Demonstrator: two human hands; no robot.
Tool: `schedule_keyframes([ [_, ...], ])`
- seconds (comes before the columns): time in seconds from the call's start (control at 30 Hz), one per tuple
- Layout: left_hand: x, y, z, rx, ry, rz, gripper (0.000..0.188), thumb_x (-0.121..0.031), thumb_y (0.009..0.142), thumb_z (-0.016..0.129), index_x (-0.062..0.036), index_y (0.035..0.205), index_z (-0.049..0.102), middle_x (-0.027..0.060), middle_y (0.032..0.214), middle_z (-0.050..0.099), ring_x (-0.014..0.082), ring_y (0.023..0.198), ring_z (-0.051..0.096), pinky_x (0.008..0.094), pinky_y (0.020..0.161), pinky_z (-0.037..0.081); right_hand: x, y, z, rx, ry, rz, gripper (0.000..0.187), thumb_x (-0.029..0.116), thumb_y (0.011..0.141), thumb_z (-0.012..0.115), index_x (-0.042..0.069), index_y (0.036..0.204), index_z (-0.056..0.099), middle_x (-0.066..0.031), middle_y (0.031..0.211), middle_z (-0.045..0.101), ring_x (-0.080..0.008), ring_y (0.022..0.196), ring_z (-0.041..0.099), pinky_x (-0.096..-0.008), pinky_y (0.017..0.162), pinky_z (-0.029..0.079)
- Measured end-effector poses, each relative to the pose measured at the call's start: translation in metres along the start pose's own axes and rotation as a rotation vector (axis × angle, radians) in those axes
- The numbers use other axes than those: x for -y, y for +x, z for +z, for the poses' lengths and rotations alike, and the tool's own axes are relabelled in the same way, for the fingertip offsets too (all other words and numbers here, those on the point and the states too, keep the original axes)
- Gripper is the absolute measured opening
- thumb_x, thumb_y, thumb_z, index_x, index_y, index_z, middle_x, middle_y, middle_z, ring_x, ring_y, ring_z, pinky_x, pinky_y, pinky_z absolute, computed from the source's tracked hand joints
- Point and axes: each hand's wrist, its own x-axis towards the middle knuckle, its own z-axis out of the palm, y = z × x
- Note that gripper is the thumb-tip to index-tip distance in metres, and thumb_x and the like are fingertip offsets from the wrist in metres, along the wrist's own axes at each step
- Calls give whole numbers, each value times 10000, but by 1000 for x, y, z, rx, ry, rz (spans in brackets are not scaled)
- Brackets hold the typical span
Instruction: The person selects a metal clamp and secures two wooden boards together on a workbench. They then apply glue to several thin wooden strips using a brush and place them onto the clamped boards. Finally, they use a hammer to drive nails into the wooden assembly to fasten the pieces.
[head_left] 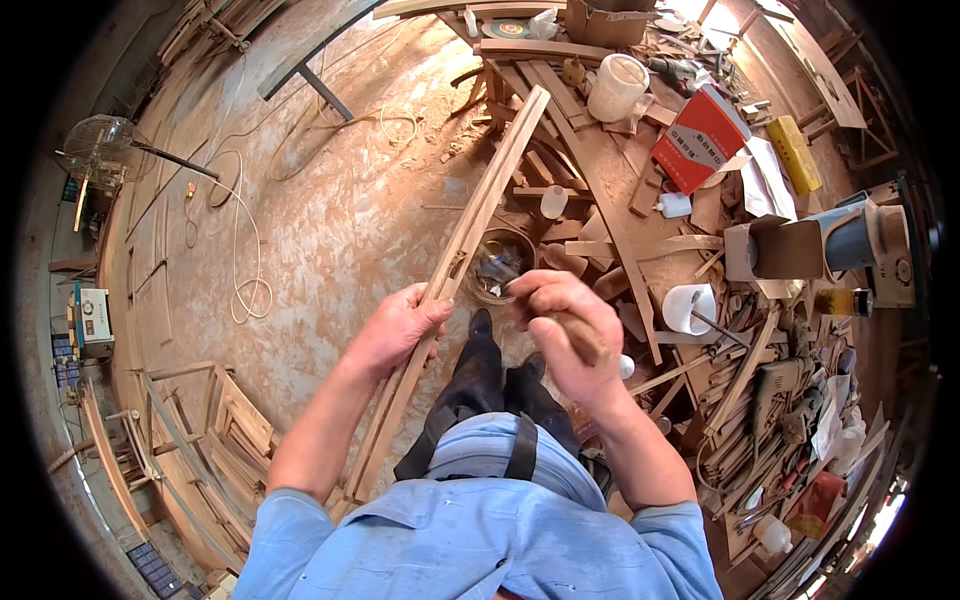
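My left hand [400,325] grips a long wooden strip [478,215] near its middle. The strip runs from by my left hip up toward the cluttered workbench [600,170]. My right hand [565,325] is closed around a wooden-handled tool [578,338], with a thin metal tip showing past the fingers near the strip's edge. A mortise slot shows in the strip just above my left thumb. My dark trousers and shoes stand below on the dusty floor.
A round bowl [492,288] of small bits sits on the floor just beyond my hands. The workbench to the right carries offcuts, a white bucket [616,86], a red box [700,138], a cardboard box [775,250] and tools. A fan [100,150] and cables lie left; wooden frames [215,440] lean lower left.
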Motion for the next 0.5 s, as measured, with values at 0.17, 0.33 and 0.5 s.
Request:
schedule_keyframes([
  [0.17, 3, -1, 4, -1, 77, 45, 337, -314, 904, 652, -46, 1084, 557, 1, 755, 556, 78, 546, 541, 221, 497, 466, -11, -3, 13, 69, -18, 69, 150, -14, 762, 685, -21, 883, 596, -174, 964, 650, -279, 873, 650, -326, 761, 514],
  [0.33, 7, 0, 14, -63, 205, 155, 376, -280, 893, 664, -6, 1131, 565, 23, 835, 585, 79, 700, 543, 243, 604, 478, -25, 1, 19, 45, 8, 167, 136, -17, 776, 680, -17, 889, 605, -166, 946, 641, -274, 866, 638, -324, 770, 506],
  [0.5, 13, 7, 20, -115, 207, 170, 337, -249, 900, 646, 1, 1111, 566, 33, 865, 585, 80, 753, 537, 255, 653, 485, -13, 4, 7, -74, -242, -335, 167, -60, 747, 678, -11, 890, 606, -204, 1055, 596, -281, 941, 613, -334, 797, 499],
])
